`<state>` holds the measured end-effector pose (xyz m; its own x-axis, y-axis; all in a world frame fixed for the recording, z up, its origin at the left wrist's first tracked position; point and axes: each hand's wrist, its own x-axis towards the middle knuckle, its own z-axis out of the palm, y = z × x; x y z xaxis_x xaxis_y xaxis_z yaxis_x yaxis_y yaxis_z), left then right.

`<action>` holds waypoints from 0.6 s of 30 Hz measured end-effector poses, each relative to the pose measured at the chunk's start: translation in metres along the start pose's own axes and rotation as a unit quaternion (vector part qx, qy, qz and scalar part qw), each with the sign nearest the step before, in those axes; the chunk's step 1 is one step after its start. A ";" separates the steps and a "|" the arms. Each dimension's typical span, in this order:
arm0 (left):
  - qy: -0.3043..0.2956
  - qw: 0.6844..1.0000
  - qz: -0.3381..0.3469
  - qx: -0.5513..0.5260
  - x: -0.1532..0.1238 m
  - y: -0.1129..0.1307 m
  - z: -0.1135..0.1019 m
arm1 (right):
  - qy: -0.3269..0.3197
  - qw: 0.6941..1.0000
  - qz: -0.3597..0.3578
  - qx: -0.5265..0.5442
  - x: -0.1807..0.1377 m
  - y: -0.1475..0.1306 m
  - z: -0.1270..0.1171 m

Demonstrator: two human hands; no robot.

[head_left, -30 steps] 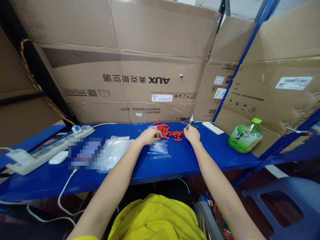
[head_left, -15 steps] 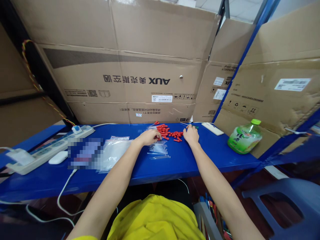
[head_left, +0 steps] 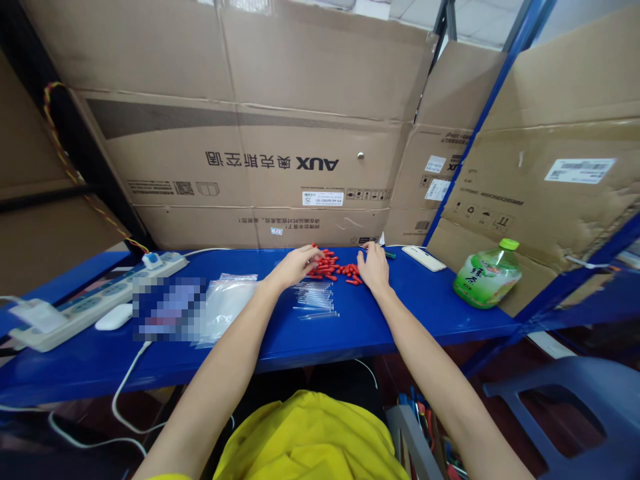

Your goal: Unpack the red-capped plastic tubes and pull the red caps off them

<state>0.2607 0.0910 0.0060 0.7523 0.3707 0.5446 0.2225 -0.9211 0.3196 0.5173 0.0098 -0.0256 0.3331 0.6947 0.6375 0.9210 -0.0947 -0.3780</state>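
Note:
Several small red pieces [head_left: 328,265] lie in a loose pile on the blue tabletop [head_left: 320,340]. My left hand [head_left: 297,265] is at the pile's left side, its fingers bent but apart over the red pieces. On the pile's right, my right hand [head_left: 376,268] has its thumb and fingers apart, close to the smaller group of red pieces. Neither hand shows anything held. Clear thin tubes [head_left: 316,297] lie roughly side by side in front of the pile. Behind my right hand a green handle [head_left: 391,255] shows, the rest of it hidden.
Clear plastic bags [head_left: 227,310] lie left of my left forearm, by a blurred-out phone-like area [head_left: 170,308]. A power strip [head_left: 107,293] runs along the left. To the right are a white phone [head_left: 424,259] and a green drink bottle [head_left: 487,275]. Cardboard [head_left: 275,133] walls the back.
My left hand has lifted slightly and moved back, its fingers now higher over the red pile. My right hand has shifted left and back, showing more of the green handle.

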 end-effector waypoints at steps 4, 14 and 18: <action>0.142 0.990 0.010 -0.021 0.004 0.015 -0.009 | -0.035 0.982 -0.182 0.038 -0.008 -0.032 -0.007; 0.161 0.985 -0.030 -0.051 0.006 0.016 0.008 | -0.067 0.968 -0.236 -0.057 -0.018 -0.059 0.003; 0.066 0.996 -0.017 0.051 0.002 0.005 0.012 | -0.080 0.954 -0.269 -0.105 -0.017 -0.053 0.005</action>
<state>0.2710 0.0854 -0.0009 0.6564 0.4085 0.6342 0.3143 -0.9123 0.2623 0.4622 0.0063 -0.0201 -0.2192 0.7811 0.5847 0.9757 0.1774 0.1289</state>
